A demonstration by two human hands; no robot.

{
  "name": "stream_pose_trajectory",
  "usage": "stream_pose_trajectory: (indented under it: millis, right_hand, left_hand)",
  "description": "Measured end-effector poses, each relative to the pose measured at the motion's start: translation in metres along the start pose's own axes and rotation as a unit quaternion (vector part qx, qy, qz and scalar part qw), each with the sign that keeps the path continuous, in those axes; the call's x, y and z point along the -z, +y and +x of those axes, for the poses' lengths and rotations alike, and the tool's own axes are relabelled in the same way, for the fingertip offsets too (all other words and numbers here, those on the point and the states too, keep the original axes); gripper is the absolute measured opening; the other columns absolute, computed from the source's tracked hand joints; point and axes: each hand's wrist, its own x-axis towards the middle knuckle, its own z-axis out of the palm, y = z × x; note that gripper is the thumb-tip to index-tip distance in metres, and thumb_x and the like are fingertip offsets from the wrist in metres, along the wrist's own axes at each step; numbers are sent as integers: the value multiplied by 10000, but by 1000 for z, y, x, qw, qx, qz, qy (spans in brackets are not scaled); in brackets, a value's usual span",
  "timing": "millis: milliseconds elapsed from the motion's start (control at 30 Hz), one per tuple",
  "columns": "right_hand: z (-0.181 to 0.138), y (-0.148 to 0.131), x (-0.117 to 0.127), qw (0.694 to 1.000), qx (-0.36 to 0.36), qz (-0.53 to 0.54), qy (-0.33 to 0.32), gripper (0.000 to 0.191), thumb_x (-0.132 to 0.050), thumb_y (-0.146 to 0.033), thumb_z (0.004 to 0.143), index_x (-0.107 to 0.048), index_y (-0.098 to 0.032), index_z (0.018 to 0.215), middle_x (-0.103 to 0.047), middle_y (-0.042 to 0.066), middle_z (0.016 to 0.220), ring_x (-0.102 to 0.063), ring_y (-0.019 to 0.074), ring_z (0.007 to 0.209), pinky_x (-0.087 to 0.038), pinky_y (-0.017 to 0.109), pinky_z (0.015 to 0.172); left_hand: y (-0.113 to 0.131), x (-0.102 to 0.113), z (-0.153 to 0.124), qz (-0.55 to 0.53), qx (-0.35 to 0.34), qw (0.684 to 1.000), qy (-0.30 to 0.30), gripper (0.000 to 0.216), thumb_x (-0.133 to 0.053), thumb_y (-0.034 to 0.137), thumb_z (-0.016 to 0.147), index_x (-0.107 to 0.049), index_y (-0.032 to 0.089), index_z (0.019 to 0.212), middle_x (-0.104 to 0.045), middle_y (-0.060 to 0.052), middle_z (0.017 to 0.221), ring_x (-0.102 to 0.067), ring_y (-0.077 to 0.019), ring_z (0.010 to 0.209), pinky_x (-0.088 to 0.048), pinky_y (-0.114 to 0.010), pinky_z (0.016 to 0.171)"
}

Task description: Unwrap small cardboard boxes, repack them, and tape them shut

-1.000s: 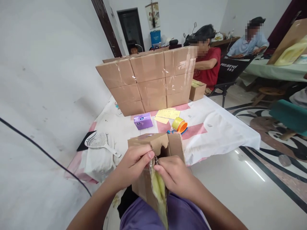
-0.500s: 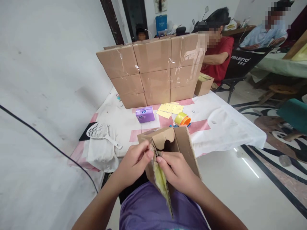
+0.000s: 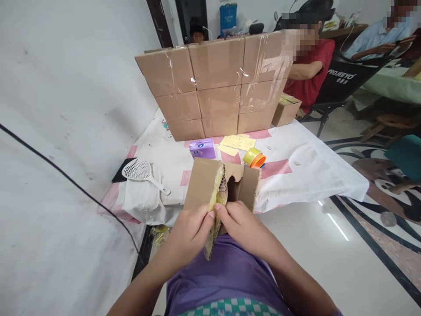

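A small cardboard box [image 3: 202,184] with a ragged hole in its far flap sits in front of me, over my lap at the table's near edge. A flap stands up along it, with yellowish tape [image 3: 218,179] along its torn edge. My left hand [image 3: 194,229] is closed, thumb and fingers pinching the flap's taped edge. Right beside it, my right hand [image 3: 242,224] is also closed, gripping the same edge from the other side. The thumbs nearly touch. The hands hide the lower part of the box, and its inside is dark.
On the cloth-covered table [image 3: 305,166] lie a white slotted strainer [image 3: 140,172], a purple packet [image 3: 202,149], yellow cards [image 3: 237,143] and yellow and orange tape rolls [image 3: 254,158]. A wall of taped cartons [image 3: 219,87] stands behind. A person in red [image 3: 315,70] sits beyond it.
The box has turned and its flap now stands more upright, showing its left side. Both hands have shifted slightly along the taped edge. The view has tilted down a little.
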Motion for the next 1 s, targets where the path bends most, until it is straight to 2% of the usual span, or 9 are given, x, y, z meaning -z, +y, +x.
stream_pose_trajectory:
  millis: [67, 233, 333, 500, 667, 733, 833, 933, 1000]
  right_hand:
    - [-2, -1, 3, 1000, -3, -17, -14, 453, -376, -413, 1013, -500, -198, 634, -617, 46, 689, -563, 169, 704, -365, 269, 636]
    - [1, 0, 13, 985, -31, 62, -155, 495, -375, -400, 1021, -532, -179, 607, -629, 16, 590, -573, 121, 561, -381, 234, 563]
    - [6, 4, 12, 977, -30, 87, -192, 503, -384, -361, 1017, -546, -167, 581, -623, 12, 573, -559, 106, 531, -391, 224, 547]
    - [10, 10, 11, 986, -2, 43, -159, 421, -438, -346, 981, -443, -187, 591, -498, -32, 560, -461, 101, 534, -314, 244, 509]
    - [12, 15, 22, 987, 12, 12, -162, 428, -424, -361, 983, -402, -190, 591, -481, -29, 589, -447, 106, 568, -296, 253, 526]
    - [12, 18, 24, 986, -1, 23, -166, 429, -423, -366, 981, -400, -189, 592, -468, -33, 584, -443, 104, 565, -294, 248, 522]
    - [8, 20, 20, 986, -30, 65, -153, 448, -414, -425, 990, -456, -179, 618, -482, -29, 589, -459, 110, 571, -299, 244, 512]
    - [-2, 13, 11, 981, -15, 100, -167, 466, -444, -496, 983, -500, -174, 651, -507, -30, 599, -471, 112, 575, -303, 245, 517]
    - [-9, 6, 4, 983, 0, 102, -151, 461, -427, -457, 999, -496, -177, 639, -514, -29, 588, -485, 114, 582, -312, 250, 540]
  left_hand:
    - [1, -1, -1, -19, -6, 1000, 0, 279, -334, 265, 1025, -485, 204, 798, -540, 23, 691, -494, -136, 628, -311, -271, 623]
    - [1, -8, -8, -69, -6, 998, -2, 328, -341, 278, 1035, -496, 199, 758, -535, 33, 664, -464, -125, 605, -311, -262, 614]
    - [-4, -12, -10, -91, 20, 996, 15, 352, -356, 287, 1032, -498, 193, 724, -511, 45, 628, -449, -116, 585, -317, -256, 615]
    - [-16, -14, -11, -129, 54, 990, 35, 361, -401, 328, 1012, -511, 184, 700, -476, 47, 601, -436, -113, 577, -325, -250, 597]
    - [-22, -21, -10, -279, 118, 952, 39, 390, -438, 381, 993, -476, 182, 660, -434, 54, 565, -390, -97, 520, -301, -237, 516]
    - [-20, -26, -9, -304, 125, 944, 37, 384, -434, 388, 993, -471, 183, 670, -439, 50, 578, -406, -99, 531, -311, -236, 522]
    - [-16, -30, -6, -242, 88, 964, 61, 368, -397, 374, 1012, -469, 189, 702, -440, 46, 609, -421, -108, 573, -314, -247, 566]
    - [-13, -28, -4, -139, 32, 982, 122, 382, -351, 331, 1030, -417, 197, 679, -413, 44, 619, -406, -113, 585, -293, -265, 594]
    - [-13, -26, -4, -112, 13, 983, 144, 383, -323, 306, 1036, -400, 203, 676, -401, 43, 613, -402, -115, 574, -292, -272, 596]
